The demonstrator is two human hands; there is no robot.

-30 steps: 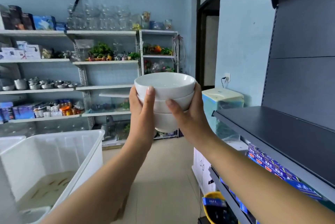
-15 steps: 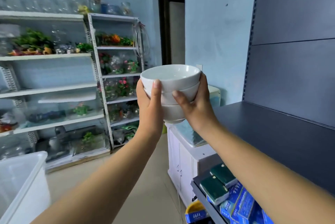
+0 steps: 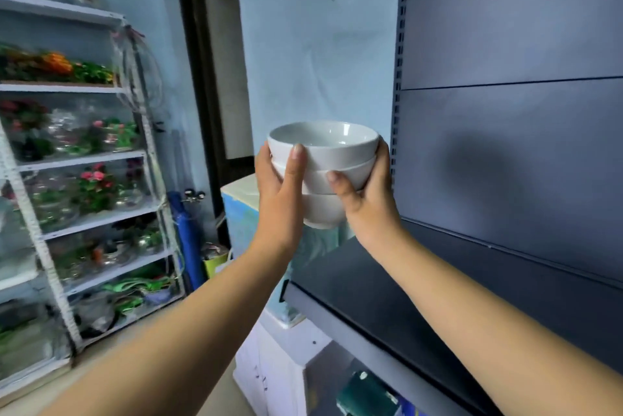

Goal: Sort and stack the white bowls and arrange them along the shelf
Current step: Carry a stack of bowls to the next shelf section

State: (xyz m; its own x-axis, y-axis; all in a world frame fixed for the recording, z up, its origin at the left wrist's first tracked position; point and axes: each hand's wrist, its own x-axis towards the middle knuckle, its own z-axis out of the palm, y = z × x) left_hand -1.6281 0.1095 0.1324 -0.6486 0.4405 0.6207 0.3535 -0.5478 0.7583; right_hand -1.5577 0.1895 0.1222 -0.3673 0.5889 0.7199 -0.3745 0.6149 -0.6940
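The left hand (image 3: 279, 200) and right hand (image 3: 367, 203) clasp the stack of white bowls (image 3: 332, 159): best lowered level onto the shelf (image 3: 404, 297) at its left end

Three bowls (image 3: 323, 176) sit one inside the other, up in the air. The left hand (image 3: 279, 200) holds the stack on its left side. The right hand (image 3: 367, 203) holds it on its right side. The stack is higher than the shelf (image 3: 387, 297), near its left end, and does not touch it. A flat panel (image 3: 505, 163) stands behind the shelf. A cabinet (image 3: 266, 375) stands below the shelf's left end. Far left is a rack (image 3: 84, 159) with things on every board. A doorway (image 3: 215, 78) is between the rack and the shelf.
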